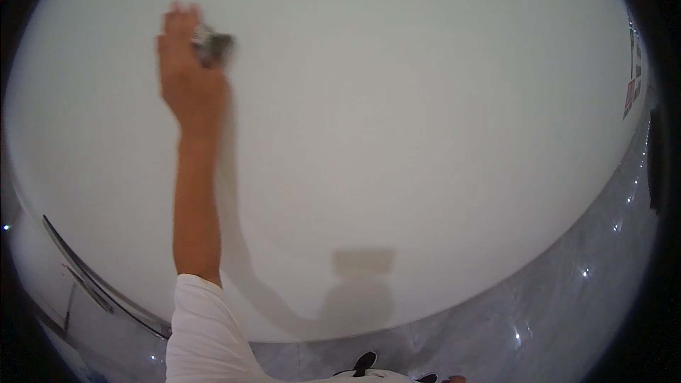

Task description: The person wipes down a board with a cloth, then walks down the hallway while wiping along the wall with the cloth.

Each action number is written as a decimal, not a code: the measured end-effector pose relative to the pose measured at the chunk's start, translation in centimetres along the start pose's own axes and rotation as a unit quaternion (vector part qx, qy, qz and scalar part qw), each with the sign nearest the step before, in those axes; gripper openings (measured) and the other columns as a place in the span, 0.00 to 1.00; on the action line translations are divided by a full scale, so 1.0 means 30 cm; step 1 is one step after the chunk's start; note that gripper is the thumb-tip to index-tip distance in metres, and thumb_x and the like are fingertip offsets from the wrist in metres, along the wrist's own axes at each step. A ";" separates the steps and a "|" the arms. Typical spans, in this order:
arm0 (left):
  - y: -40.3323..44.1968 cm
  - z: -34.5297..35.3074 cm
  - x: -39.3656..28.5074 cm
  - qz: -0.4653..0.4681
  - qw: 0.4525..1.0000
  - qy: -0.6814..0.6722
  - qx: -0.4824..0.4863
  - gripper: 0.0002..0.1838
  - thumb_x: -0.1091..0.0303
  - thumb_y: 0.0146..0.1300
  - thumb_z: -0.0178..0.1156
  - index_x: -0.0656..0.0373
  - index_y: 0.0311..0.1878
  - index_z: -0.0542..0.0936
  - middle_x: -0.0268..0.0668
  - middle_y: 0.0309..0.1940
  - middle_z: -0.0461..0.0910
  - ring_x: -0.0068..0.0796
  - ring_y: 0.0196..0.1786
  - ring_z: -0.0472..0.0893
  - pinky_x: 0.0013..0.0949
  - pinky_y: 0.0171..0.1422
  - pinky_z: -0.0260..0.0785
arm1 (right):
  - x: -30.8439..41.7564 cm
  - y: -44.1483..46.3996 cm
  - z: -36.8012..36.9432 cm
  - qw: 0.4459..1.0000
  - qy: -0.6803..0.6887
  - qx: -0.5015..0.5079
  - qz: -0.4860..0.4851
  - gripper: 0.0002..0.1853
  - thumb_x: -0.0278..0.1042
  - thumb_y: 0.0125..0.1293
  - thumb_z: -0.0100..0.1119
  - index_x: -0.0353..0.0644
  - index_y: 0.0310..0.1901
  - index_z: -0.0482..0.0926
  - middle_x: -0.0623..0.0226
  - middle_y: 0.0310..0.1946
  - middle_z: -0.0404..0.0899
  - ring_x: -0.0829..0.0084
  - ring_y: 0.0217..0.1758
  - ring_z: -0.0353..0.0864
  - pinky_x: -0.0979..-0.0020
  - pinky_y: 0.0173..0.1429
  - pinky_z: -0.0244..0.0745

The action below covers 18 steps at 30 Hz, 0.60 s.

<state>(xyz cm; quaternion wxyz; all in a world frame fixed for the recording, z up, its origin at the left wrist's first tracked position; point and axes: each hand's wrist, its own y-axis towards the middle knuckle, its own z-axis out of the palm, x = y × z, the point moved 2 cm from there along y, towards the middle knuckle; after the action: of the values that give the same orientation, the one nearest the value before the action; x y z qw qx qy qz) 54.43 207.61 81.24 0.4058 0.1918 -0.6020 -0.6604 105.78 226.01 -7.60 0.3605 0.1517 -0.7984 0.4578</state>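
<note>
My left hand (pixel 191 64) is raised against a smooth white wall (pixel 397 135), at the upper left of the head view. Its fingers point up and are blurred. Between thumb and fingers it grips a small dark grey, crumpled-looking piece (pixel 216 47), perhaps a cloth, pressed to the surface; blur hides its exact kind. Only a sliver of my right hand (pixel 454 379) shows at the bottom edge, low beside my body, with its fingers mostly cut off from view.
Grey shiny floor (pixel 525 312) curves along the wall's foot, reflecting small lights. Dark strips (pixel 92 287) run along the lower left. A dark shoe (pixel 365 363) appears at the bottom. Printed patches (pixel 631 92) sit at the far right. My shadow falls on the wall.
</note>
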 end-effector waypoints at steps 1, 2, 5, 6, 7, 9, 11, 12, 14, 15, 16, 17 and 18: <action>-0.030 0.036 -0.063 0.015 1.000 -0.026 0.002 0.29 0.82 0.50 0.59 0.56 0.59 0.73 0.40 0.62 0.70 0.38 0.68 0.64 0.41 0.73 0.52 | 0.028 -0.003 0.033 1.000 0.002 0.006 -0.001 0.16 0.47 0.56 0.56 0.40 0.25 0.79 0.59 0.21 0.78 0.63 0.25 0.75 0.60 0.32 0.71; -0.085 0.042 -0.155 0.033 0.997 -0.068 0.021 0.28 0.82 0.50 0.59 0.57 0.58 0.74 0.41 0.61 0.71 0.39 0.67 0.66 0.42 0.72 0.54 | 0.059 -0.014 0.074 1.000 0.000 0.014 -0.003 0.16 0.47 0.56 0.55 0.40 0.25 0.79 0.59 0.21 0.78 0.62 0.25 0.75 0.60 0.32 0.71; -0.400 0.021 -0.300 0.234 0.960 -0.017 0.156 0.19 0.72 0.55 0.55 0.63 0.52 0.76 0.44 0.49 0.78 0.35 0.55 0.77 0.35 0.61 0.67 | 0.181 -0.071 0.214 1.000 0.010 0.024 -0.013 0.17 0.47 0.57 0.54 0.41 0.26 0.79 0.58 0.21 0.78 0.62 0.26 0.75 0.59 0.33 0.71; -0.492 -0.010 -0.404 0.371 0.904 0.077 0.201 0.20 0.71 0.55 0.55 0.61 0.53 0.76 0.42 0.50 0.79 0.33 0.50 0.80 0.35 0.59 0.69 | 0.193 -0.068 0.214 0.999 0.022 0.028 -0.004 0.16 0.47 0.57 0.54 0.40 0.26 0.79 0.58 0.21 0.78 0.62 0.26 0.75 0.59 0.33 0.71; -0.503 -0.021 -0.397 0.288 0.932 -0.049 0.217 0.18 0.70 0.58 0.52 0.62 0.53 0.75 0.40 0.52 0.77 0.30 0.53 0.78 0.31 0.59 0.68 | 0.209 -0.063 0.211 0.999 0.028 0.031 0.002 0.16 0.46 0.57 0.54 0.40 0.26 0.79 0.59 0.22 0.78 0.62 0.26 0.75 0.59 0.33 0.71; -0.948 -0.120 -0.427 0.430 0.845 -0.203 0.244 0.17 0.66 0.61 0.51 0.58 0.53 0.75 0.37 0.53 0.77 0.29 0.56 0.76 0.32 0.60 0.65 | 0.220 -0.052 0.183 0.999 0.029 0.031 0.012 0.15 0.46 0.57 0.55 0.40 0.27 0.79 0.59 0.22 0.78 0.63 0.26 0.74 0.60 0.33 0.70; -0.923 -0.155 -0.359 0.474 0.799 -0.276 0.247 0.16 0.64 0.61 0.53 0.57 0.51 0.77 0.35 0.51 0.78 0.27 0.55 0.77 0.33 0.55 0.69 | 0.202 -0.043 0.154 0.999 0.034 0.024 0.020 0.15 0.45 0.57 0.55 0.40 0.27 0.79 0.59 0.22 0.78 0.63 0.26 0.74 0.60 0.33 0.70; -0.820 -0.148 -0.324 0.432 0.831 -0.219 0.275 0.16 0.64 0.61 0.53 0.56 0.51 0.77 0.35 0.52 0.78 0.27 0.55 0.77 0.33 0.56 0.67 | 0.192 -0.038 0.144 0.999 0.036 0.018 0.024 0.14 0.44 0.57 0.55 0.40 0.27 0.79 0.59 0.22 0.78 0.63 0.26 0.74 0.60 0.33 0.70; -0.779 -0.130 -0.271 0.414 0.851 -0.102 0.306 0.20 0.66 0.65 0.47 0.57 0.59 0.72 0.36 0.63 0.70 0.28 0.68 0.65 0.42 0.76 0.40 | 0.155 -0.043 0.109 0.998 0.035 0.005 0.045 0.14 0.43 0.57 0.55 0.40 0.28 0.79 0.59 0.23 0.78 0.64 0.26 0.73 0.60 0.33 0.70; -0.657 -0.100 -0.205 0.402 0.887 -0.007 0.225 0.20 0.68 0.62 0.51 0.57 0.58 0.74 0.38 0.63 0.70 0.29 0.68 0.66 0.43 0.75 0.45 | 0.135 -0.055 0.093 0.998 0.032 -0.001 0.055 0.13 0.43 0.56 0.55 0.40 0.28 0.79 0.59 0.23 0.78 0.64 0.26 0.73 0.60 0.33 0.70; -0.517 -0.072 -0.135 0.320 0.927 0.035 0.193 0.20 0.72 0.60 0.53 0.55 0.57 0.75 0.39 0.62 0.70 0.32 0.67 0.67 0.44 0.73 0.49 | 0.109 -0.065 0.076 0.998 0.028 -0.009 0.064 0.13 0.43 0.56 0.55 0.40 0.28 0.79 0.60 0.23 0.78 0.64 0.26 0.73 0.60 0.34 0.70; -0.380 -0.046 -0.064 0.233 0.955 0.075 0.166 0.21 0.76 0.57 0.55 0.54 0.56 0.77 0.41 0.62 0.71 0.34 0.67 0.67 0.46 0.71 0.53 | 0.093 -0.071 0.058 0.997 0.024 -0.016 0.072 0.13 0.42 0.56 0.55 0.40 0.28 0.79 0.60 0.23 0.78 0.64 0.26 0.73 0.60 0.34 0.70; -0.198 -0.051 -0.051 0.167 0.974 0.078 0.134 0.23 0.79 0.57 0.53 0.55 0.57 0.76 0.41 0.62 0.70 0.36 0.68 0.65 0.46 0.72 0.51 | 0.068 -0.090 0.040 0.996 0.019 -0.021 0.080 0.12 0.42 0.56 0.55 0.40 0.29 0.79 0.60 0.23 0.77 0.65 0.26 0.72 0.61 0.34 0.70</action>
<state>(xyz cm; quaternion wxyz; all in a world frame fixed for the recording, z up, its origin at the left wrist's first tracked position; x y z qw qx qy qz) 54.67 207.48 74.93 0.5264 0.1920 -0.6751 -0.4798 105.40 223.73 -4.85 0.3412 0.0709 -0.8101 0.4714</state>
